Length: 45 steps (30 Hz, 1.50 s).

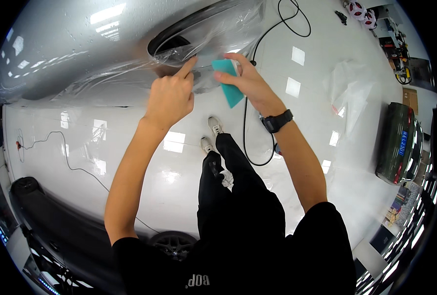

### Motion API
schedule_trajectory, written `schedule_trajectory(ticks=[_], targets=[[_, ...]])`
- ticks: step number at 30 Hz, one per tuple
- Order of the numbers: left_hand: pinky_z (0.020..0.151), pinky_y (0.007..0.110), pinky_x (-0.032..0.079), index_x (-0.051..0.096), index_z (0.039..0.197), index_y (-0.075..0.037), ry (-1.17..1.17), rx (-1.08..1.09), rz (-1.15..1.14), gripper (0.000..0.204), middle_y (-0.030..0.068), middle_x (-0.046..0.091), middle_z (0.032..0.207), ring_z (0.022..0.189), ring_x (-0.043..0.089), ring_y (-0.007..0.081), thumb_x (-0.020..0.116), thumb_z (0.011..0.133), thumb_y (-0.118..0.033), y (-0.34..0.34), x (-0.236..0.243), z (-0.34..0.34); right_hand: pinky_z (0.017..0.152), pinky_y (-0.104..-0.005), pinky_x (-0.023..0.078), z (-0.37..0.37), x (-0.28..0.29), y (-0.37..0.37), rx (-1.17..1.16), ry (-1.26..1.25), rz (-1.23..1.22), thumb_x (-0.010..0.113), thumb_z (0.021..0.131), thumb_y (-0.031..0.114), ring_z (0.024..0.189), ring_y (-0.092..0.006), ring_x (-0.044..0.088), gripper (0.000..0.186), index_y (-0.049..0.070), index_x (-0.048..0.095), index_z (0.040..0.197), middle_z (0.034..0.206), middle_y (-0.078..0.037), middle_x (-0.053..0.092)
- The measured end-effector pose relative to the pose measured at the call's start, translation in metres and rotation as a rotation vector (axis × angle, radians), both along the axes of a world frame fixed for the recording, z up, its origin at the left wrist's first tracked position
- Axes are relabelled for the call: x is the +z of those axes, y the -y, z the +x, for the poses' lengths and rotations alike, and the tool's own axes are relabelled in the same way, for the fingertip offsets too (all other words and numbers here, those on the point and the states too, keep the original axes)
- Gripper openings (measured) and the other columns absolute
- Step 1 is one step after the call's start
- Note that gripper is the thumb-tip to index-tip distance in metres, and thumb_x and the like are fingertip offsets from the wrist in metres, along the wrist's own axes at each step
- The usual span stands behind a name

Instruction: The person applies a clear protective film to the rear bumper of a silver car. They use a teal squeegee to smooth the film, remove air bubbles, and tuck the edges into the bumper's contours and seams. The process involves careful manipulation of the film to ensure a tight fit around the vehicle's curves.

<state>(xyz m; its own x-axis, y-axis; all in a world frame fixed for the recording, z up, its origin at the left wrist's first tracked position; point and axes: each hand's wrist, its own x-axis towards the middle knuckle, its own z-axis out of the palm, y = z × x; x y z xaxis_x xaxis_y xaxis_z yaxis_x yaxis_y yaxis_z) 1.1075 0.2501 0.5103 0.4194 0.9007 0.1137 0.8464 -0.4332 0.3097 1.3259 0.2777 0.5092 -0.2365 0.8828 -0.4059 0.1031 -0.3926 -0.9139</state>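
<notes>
Clear plastic film (125, 81) lies wrinkled over the lower part of a silver car body (81, 49). It also covers part of the dark opening (171, 44) in that body. My left hand (170, 96) is at the film just below the opening. Its index finger is stretched out against the film and the other fingers are curled, with nothing visible in them. My right hand (253, 83) grips a flat teal squeegee (232, 91) between thumb and fingers. The squeegee is tilted, near the film's right end. A black watch (277, 121) is on my right wrist.
A black hose (245, 128) loops over the glossy pale floor on my right. Crumpled clear sheeting (348, 93) lies farther right, before a dark green car (399, 142). Behind me at left stands a black car (76, 231); a thin cable (83, 169) runs along the floor.
</notes>
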Motion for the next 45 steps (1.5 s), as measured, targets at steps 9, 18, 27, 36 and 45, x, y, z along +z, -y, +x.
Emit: schedule_trajectory(ticks=[9, 18, 27, 36, 45], targets=[[0.063, 0.043, 0.056, 0.06, 0.082, 0.002, -0.176, 0.018, -0.005, 0.015, 0.0071, 0.052, 0.152, 0.063, 0.068, 0.0319, 0.065, 0.069, -0.001, -0.004, 0.012, 0.021, 0.063, -0.034, 0.056, 0.004, 0.004, -0.04, -0.028, -0.042, -0.248, 0.076, 0.085, 0.019, 0.074, -0.016, 0.068, 0.025, -0.006, 0.07, 0.091, 0.081, -0.01, 0.07], [0.066, 0.041, 0.057, 0.063, 0.083, 0.002, -0.243, 0.064, -0.055, 0.014, 0.0072, 0.05, 0.153, 0.065, 0.07, 0.0301, 0.065, 0.07, -0.003, -0.004, 0.018, 0.026, 0.072, -0.0351, 0.054, -0.011, -0.001, -0.077, 0.142, 0.312, -0.103, 0.073, 0.081, 0.022, 0.088, -0.0248, 0.068, 0.05, -0.013, 0.058, 0.114, 0.101, -0.019, 0.067], [0.065, 0.041, 0.057, 0.063, 0.083, 0.003, -0.188, 0.067, -0.072, 0.015, 0.0089, 0.052, 0.151, 0.066, 0.07, 0.029, 0.063, 0.069, -0.001, -0.003, 0.016, 0.022, 0.068, -0.0361, 0.052, -0.023, 0.005, -0.083, 0.16, 0.409, -0.012, 0.073, 0.081, 0.016, 0.075, -0.02, 0.066, 0.027, -0.011, 0.069, 0.087, 0.082, -0.015, 0.069], [0.065, 0.041, 0.057, 0.061, 0.079, 0.003, -0.161, 0.055, -0.097, 0.013, 0.0087, 0.053, 0.151, 0.065, 0.069, 0.0294, 0.063, 0.067, 0.0, -0.005, 0.017, 0.02, 0.064, -0.0321, 0.05, -0.016, -0.01, -0.082, 0.183, 0.134, -0.067, 0.069, 0.085, 0.011, 0.07, -0.0148, 0.064, 0.019, -0.008, 0.071, 0.087, 0.078, -0.008, 0.068], [0.066, 0.041, 0.056, 0.062, 0.08, 0.004, -0.122, 0.051, -0.1, 0.013, 0.0063, 0.053, 0.151, 0.062, 0.068, 0.03, 0.062, 0.068, 0.001, -0.007, 0.019, 0.017, 0.062, -0.0298, 0.048, -0.012, -0.019, -0.078, 0.185, 0.22, -0.048, 0.068, 0.086, 0.012, 0.071, -0.0116, 0.063, 0.019, -0.006, 0.07, 0.083, 0.077, -0.007, 0.069]])
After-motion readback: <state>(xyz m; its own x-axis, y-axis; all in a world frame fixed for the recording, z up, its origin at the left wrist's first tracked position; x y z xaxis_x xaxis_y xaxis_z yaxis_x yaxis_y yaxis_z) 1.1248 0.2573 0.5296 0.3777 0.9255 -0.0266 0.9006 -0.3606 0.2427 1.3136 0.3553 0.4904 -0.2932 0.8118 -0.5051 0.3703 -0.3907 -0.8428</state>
